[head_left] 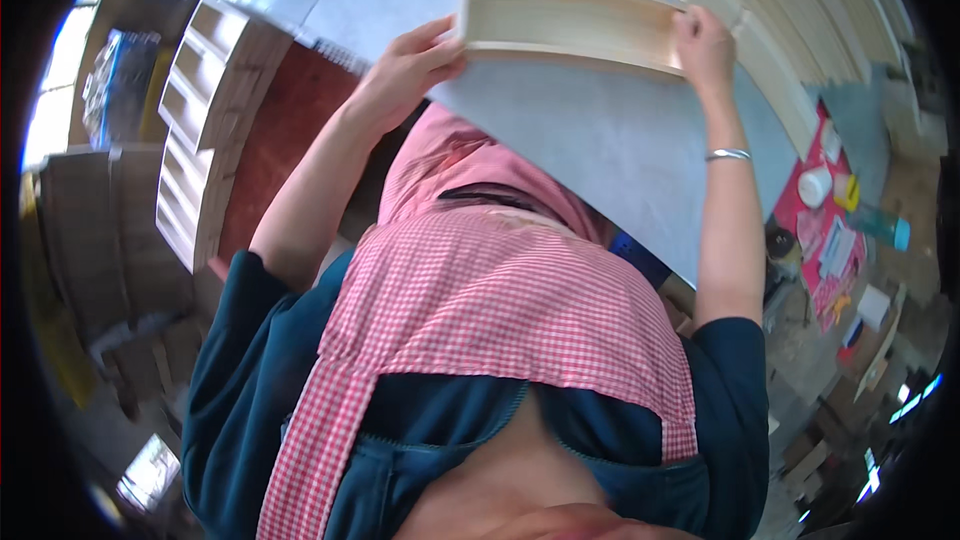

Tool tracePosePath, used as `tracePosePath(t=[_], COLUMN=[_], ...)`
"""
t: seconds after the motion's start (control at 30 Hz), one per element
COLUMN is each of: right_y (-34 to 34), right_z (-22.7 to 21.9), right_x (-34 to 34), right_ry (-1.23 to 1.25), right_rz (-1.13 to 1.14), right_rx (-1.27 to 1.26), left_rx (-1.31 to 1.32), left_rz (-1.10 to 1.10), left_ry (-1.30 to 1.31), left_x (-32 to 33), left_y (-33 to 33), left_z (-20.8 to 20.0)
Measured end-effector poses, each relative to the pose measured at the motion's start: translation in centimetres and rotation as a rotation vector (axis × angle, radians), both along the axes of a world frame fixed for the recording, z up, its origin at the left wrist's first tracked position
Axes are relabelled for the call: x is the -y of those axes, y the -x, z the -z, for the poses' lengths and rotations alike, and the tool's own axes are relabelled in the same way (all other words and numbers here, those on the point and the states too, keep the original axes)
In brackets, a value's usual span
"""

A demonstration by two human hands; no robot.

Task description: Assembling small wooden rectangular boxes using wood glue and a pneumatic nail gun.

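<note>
A pale wooden box frame (570, 22), open on top, lies on the grey tabletop (610, 140). My left hand (410, 65) grips its left end with the fingers wrapped around the corner. My right hand (703, 45) holds its right end; a silver bracelet (727, 154) sits on that wrist. Both arms reach up and away from my body. A pink checked cloth (480, 290) hangs over my dark blue top at the centre.
More pale wooden frames (800, 20) lie in a row at the table's far right. A stack of wooden frames (200, 130) stands at the left. A pink mat (830, 240) with bottles and small items lies at the right. Wood scraps litter the floor.
</note>
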State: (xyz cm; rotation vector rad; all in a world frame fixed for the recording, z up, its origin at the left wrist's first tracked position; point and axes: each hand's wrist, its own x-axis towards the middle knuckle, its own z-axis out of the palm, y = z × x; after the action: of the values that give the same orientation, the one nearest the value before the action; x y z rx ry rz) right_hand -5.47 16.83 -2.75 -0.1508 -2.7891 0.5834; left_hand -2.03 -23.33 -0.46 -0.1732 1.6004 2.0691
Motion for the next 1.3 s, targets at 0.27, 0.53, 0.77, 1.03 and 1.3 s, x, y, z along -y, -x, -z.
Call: tracePosePath(t=[0.27, 0.53, 0.77, 1.03, 1.3], right_y=[-3.1, -9.5, -10.4, -10.0, -9.6], right_z=[0.1, -2.9, -1.8, 0.0, -1.4], right_x=[-0.1, 7.6, 15.6, 19.9, 23.7], right_ry=[0.067, 0.189, 0.340, 0.553, 0.565], right_rz=[-0.027, -0.179, -0.289, -0.404, -0.456], right_rx=[0.085, 0.318, 0.202, 0.163, 0.134], left_rx=[0.137, 0.065, -0.085, -0.598, -0.958], left_rz=[-0.258, -0.083, -0.334, -0.472, -0.560], left_ry=[-0.482, -0.056, 0.097, 0.376, 0.554], left_x=[2.0, -0.5, -2.4, -1.1, 0.3], left_y=[-0.3, -5.3, -7.7, -8.8, -9.0], left_z=[2.2, 0.1, -2.7, -1.7, -1.6])
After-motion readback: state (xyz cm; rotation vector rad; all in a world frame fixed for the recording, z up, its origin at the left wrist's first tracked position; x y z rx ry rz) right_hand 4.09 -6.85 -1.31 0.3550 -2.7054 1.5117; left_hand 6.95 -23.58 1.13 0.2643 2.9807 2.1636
